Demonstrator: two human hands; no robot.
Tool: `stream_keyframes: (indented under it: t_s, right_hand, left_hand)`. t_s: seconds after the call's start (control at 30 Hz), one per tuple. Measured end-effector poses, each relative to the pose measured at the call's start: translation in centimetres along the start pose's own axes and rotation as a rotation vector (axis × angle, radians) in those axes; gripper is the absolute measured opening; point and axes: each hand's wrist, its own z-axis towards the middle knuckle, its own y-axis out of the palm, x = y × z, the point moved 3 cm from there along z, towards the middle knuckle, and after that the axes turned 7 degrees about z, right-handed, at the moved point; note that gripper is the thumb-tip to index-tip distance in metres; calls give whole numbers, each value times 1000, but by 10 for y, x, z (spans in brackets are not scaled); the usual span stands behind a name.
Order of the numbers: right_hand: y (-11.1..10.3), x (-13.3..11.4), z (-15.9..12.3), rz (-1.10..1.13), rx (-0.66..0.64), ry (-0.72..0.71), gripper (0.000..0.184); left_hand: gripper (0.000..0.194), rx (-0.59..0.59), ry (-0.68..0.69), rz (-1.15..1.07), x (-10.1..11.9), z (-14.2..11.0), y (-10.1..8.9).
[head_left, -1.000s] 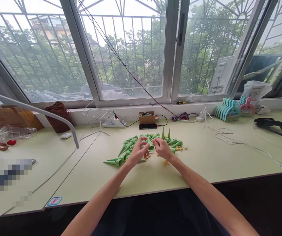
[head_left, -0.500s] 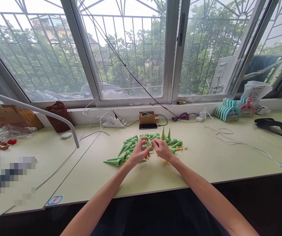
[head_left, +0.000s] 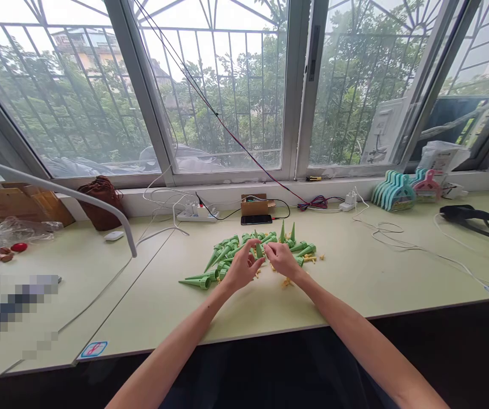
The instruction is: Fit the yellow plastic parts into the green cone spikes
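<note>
My left hand (head_left: 243,266) is closed around a green plastic watering spike (head_left: 258,250), held between thumb and fingers above the pile. Right beside it, my right hand (head_left: 282,259) has its fingers pinched together close to the spike; whatever is in them is too small to make out. More green watering spikes (head_left: 224,250) lie heaped under and behind both hands. Two spikes (head_left: 292,232) stand with their points up at the pile's right. Small yellow plastic pieces (head_left: 287,282) are scattered by my right wrist and along the pile's right edge.
Behind the pile lie a phone (head_left: 256,219) and a small cardboard box (head_left: 253,205). A power strip (head_left: 197,213) sits by the window. Turquoise hangers (head_left: 394,192) and a black strapped object (head_left: 474,220) are at right. A grey curved tube (head_left: 120,218) crosses the left side.
The spike in my left hand now stands more upright, with its tapered end up. My right fingers have drawn slightly away from it.
</note>
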Motion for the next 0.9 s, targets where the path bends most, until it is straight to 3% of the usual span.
stream_keyframes:
  t_s: [0.33, 0.77, 0.9]
  right_hand:
    - [-1, -3, 1, 13, 36, 21, 42]
    - [-8, -5, 0, 8, 160, 18, 46]
    - [-7, -4, -1, 71, 114, 11, 42]
  left_hand:
    - [41, 20, 33, -29, 5, 0, -1]
    - [31, 225, -150, -154, 5, 2, -10]
    - [38, 143, -256, -297, 3, 3, -8]
